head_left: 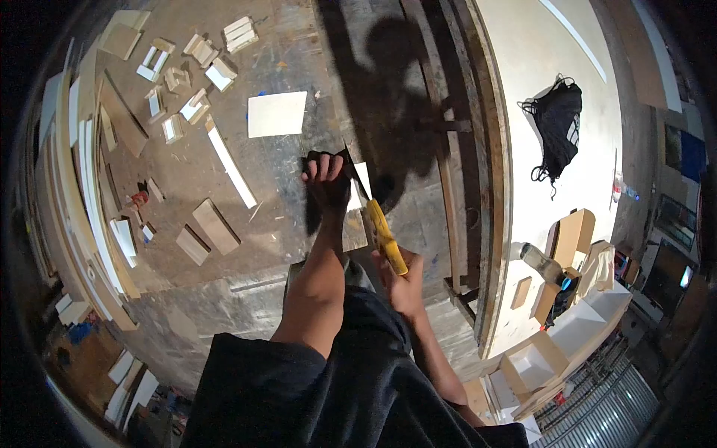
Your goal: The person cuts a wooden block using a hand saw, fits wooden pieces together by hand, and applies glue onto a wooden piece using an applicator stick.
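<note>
My right hand (401, 287) is closed around the yellow handle (385, 235) of a handsaw. The narrow saw blade (355, 166) points away from me, beside the knuckles of my left hand (326, 179). My left hand has its fingers curled over a white-faced board (363, 179), gripping it. Parts of the board show on both sides of the blade; my hand and its shadow hide the rest. A white rectangular panel (277, 115) lies just beyond my left hand.
Several small wooden assemblies (200, 51) lie at the far left, near a long white strip (231, 166) and wood blocks (216, 225). Long boards (88, 194) line the left edge. On the pale table (553, 216) at right are a black strappy cloth (556, 123) and a bottle (539, 261).
</note>
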### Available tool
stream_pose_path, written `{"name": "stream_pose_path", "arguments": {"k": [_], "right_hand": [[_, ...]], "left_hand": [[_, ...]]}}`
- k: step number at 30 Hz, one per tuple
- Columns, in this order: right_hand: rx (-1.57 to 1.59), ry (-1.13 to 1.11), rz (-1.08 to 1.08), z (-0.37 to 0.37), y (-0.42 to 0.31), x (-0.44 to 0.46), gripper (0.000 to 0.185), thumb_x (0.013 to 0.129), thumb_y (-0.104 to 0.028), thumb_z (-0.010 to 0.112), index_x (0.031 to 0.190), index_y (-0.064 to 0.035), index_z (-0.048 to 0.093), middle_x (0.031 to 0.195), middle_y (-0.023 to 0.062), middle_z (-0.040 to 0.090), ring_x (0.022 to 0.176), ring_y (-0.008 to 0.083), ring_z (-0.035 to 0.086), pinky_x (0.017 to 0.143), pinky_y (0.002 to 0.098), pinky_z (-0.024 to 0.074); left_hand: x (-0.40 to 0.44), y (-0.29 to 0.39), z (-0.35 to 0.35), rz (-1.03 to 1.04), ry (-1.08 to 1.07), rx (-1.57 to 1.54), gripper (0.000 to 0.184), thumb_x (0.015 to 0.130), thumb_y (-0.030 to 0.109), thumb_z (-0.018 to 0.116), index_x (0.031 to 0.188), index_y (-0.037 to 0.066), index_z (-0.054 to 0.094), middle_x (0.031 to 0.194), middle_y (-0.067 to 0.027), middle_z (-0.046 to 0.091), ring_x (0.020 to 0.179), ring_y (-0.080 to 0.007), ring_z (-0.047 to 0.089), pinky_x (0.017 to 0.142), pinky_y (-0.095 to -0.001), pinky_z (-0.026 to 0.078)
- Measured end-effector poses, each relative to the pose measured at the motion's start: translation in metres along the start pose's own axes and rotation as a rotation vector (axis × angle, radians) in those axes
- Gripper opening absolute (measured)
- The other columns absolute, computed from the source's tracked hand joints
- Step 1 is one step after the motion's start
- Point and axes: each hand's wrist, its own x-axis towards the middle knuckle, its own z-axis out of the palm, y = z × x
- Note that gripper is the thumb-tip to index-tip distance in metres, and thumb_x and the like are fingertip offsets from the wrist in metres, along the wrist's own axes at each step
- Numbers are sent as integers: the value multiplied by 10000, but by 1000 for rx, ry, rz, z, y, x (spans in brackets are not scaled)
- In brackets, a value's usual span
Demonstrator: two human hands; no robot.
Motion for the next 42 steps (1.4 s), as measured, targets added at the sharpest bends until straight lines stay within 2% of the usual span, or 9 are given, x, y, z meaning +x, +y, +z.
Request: {"name": "stream_pose_path", "arguments": {"k": [3,10,19,24,29,33,37,39,42], "right_hand": [[27,28,-19,2,-5,-2,150,960,-137,619,909,3,634,705,-27,543,581,45,434,503,226,331],[1,14,55,-4,-11,5,166,931,-137,633,943,28,649,715,-21,556,607,52,450,525,225,344],[-150,23,154,-15,-47,-3,200,933,-143,642,863,44,629,712,-11,559,684,65,478,584,261,395],[-83,67,141,-20,-53,-23,178,925,-139,651,889,36,654,704,-15,577,658,68,493,568,266,401],[-202,-102,164,-13,-74,-16,177,926,-132,658,914,44,651,699,-20,579,666,74,500,560,268,404],[-94,63,168,-24,-51,-37,186,934,-140,664,891,39,646,692,-8,571,658,78,472,565,297,400],[-256,-59,213,-12,-57,-28,195,926,-144,677,925,48,649,756,-3,598,716,82,501,625,291,437],[-261,-20,98,-13,-43,-30,184,920,-135,667,931,47,648,759,11,600,717,88,509,635,282,442],[-52,33,88,-29,-38,-32,163,938,-127,648,892,29,653,688,-34,552,618,60,461,532,264,372]], "left_hand": [[-6,10,-16,-5,-132,196,149,773,270,597,824,175,494,869,-29,429,925,-263,448,790,-441,317],[11,13,-24,-134,239,-203,180,738,271,589,827,180,461,866,-39,390,888,-261,429,798,-446,308],[4,10,-13,-142,176,-171,251,702,210,652,932,132,588,1158,-80,545,1010,-321,490,811,-465,383],[11,7,-20,-146,329,-106,196,899,276,520,734,219,430,786,15,430,782,-215,438,709,-363,355],[4,3,7,-155,-22,-78,165,820,310,588,755,184,503,840,-28,482,839,-252,478,710,-400,367],[16,20,-43,-171,348,-187,155,756,253,622,735,172,492,796,-18,460,820,-243,481,713,-422,352],[-11,7,64,-154,-41,434,154,779,257,620,791,173,492,808,-22,441,840,-236,473,739,-407,327],[5,17,-5,-184,119,-165,179,754,290,622,832,151,541,922,-46,500,924,-285,483,762,-468,347],[7,16,-30,-145,277,-150,193,745,301,619,811,156,512,909,-43,480,907,-276,477,772,-460,343]]}}
